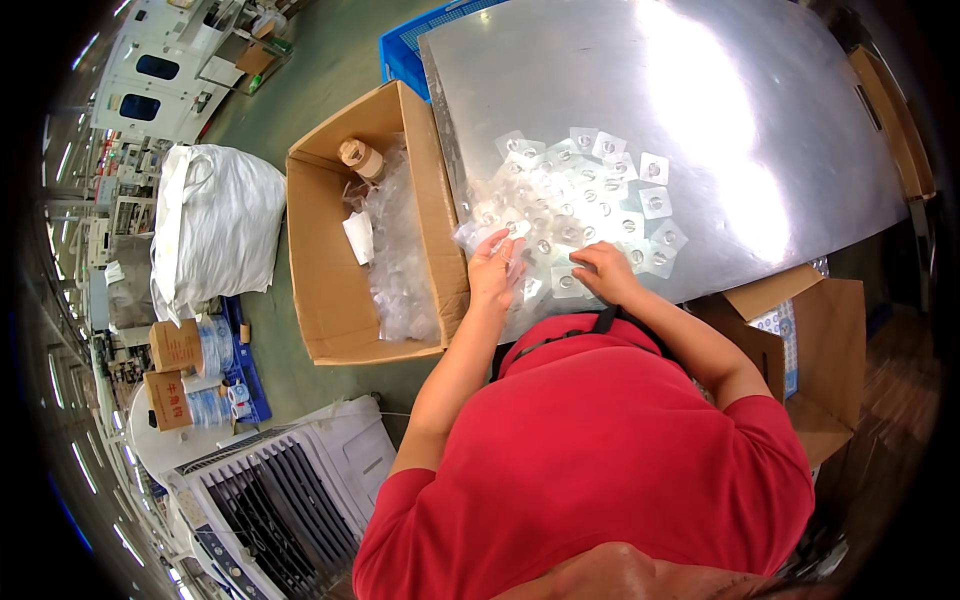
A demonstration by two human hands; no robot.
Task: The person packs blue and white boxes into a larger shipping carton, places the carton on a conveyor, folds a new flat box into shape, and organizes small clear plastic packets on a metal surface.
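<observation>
A loose pile of clear square pads [628, 222], each with a small round metallic piece at its middle, is spread over the near left part of a metal tabletop [560, 70]. My left hand [492, 272] is closed at the pile's near left edge, pinching a clear square pad [516, 227]. Clear plastic shows along its palm side too, its exact shape hard to make out. My right hand [610, 274] is low over the near edge of the pile. Its fingers are bent and apart, the tips beside a single pad [567, 281] lying on the metal.
Left of the table stands an open cardboard box [325, 290] holding clear plastic bags [400, 270] and a brown tape roll [360, 158]. Another open carton [835, 345] is at my right. A blue crate [405, 62], white sack [220, 225] and air cooler [290, 490] stand around.
</observation>
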